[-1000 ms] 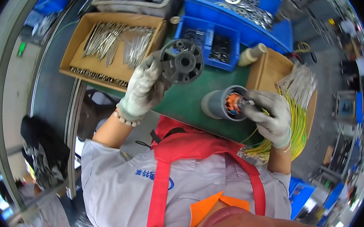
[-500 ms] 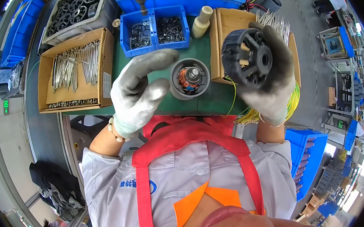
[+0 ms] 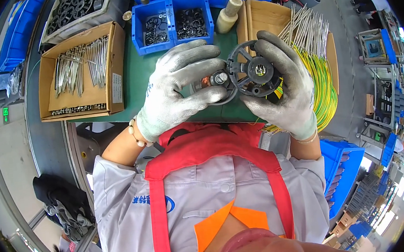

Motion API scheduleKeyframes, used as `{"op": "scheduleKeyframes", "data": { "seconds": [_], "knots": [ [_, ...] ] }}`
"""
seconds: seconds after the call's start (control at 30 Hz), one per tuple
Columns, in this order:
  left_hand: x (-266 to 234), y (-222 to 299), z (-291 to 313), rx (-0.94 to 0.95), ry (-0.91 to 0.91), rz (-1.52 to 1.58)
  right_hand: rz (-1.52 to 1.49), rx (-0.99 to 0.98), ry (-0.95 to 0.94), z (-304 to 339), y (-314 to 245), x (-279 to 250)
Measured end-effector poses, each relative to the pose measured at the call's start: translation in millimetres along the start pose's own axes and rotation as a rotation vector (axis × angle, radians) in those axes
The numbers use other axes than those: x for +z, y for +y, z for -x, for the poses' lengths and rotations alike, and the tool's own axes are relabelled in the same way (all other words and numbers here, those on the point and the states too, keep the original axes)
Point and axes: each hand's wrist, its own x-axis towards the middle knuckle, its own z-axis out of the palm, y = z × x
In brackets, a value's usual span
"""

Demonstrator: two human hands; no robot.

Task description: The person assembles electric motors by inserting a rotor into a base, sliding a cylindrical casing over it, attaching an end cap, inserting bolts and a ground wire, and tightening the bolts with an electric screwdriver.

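Note:
My right hand (image 3: 292,100) grips a black round end cover (image 3: 258,69) with spokes and a central hole, tilted on its edge. The cover stands just right of a grey cylindrical motor housing (image 3: 194,86) on the green bench, partly overlapping its rim in this view. Inside the housing show copper windings and a metal shaft (image 3: 219,78). My left hand (image 3: 172,88) curls around the housing, fingers over its far side and thumb on the near side; they hide much of it. Both hands wear grey-white gloves.
A carton of metal rods (image 3: 119,71) stands at left. Behind are blue bins (image 3: 172,27) of small rings and a cream bottle (image 3: 229,15). At right, yellow-green wires (image 3: 321,87) with metal rods spill from another carton (image 3: 269,12). A grey crate (image 3: 118,18) holds black parts.
My right hand has brought the end cover left and turned it, up against the housing's right side. My left hand has moved right and closed around the housing.

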Motion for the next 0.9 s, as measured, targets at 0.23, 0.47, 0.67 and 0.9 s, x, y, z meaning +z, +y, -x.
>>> {"op": "scheduleKeyframes", "data": {
  "seconds": [0.23, 0.47, 0.67, 0.9],
  "knots": [
    [1, -7, -1, 0.054, 0.021, 0.192, -0.363, 0.055, 0.020, -6, 3, -1],
    [10, -17, 7, 0.001, 0.190, 0.478, -0.345, -0.006, -0.278, -19, 5, 26],
    [46, -34, 9, 0.267, 0.293, 0.530, -0.114, -0.092, -0.195, -7, 13, 40],
    [60, -40, 9, 0.220, 0.376, 0.526, -0.050, -0.112, -0.122, 0, 12, 56]
  ]
}}
